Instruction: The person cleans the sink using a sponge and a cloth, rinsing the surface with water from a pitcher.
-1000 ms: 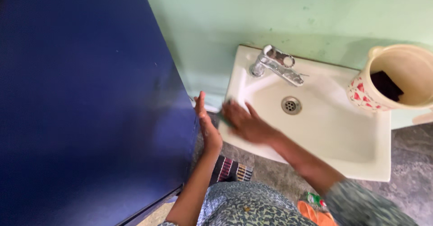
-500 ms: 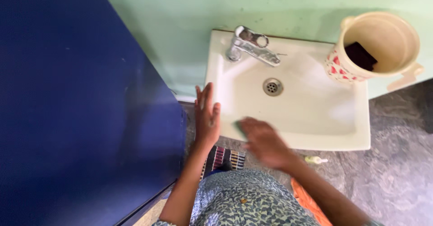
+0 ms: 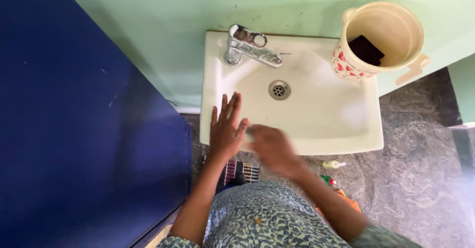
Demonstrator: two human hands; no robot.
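Note:
A white wall-mounted sink (image 3: 346, 134) with a chrome tap (image 3: 247, 47) and a round drain (image 3: 279, 89) is below me. My left hand (image 3: 226, 129) lies flat with fingers spread on the sink's front left rim. My right hand (image 3: 272, 149) is blurred with motion at the front rim, right beside the left hand. A small pale green thing, perhaps a sponge (image 3: 250, 130), shows between the two hands; I cannot tell whether the right hand grips it.
A cream plastic bucket (image 3: 391, 30) with a red pattern sits on the sink's right back corner, a dark object inside. A blue door (image 3: 84, 129) stands at left. Small bottles (image 3: 334, 165) lie on the grey stone floor under the sink.
My right hand has slid from the basin's left side to the front rim, close to the left hand. The left hand stays on the rim. My head has shifted, bringing the sink toward centre.

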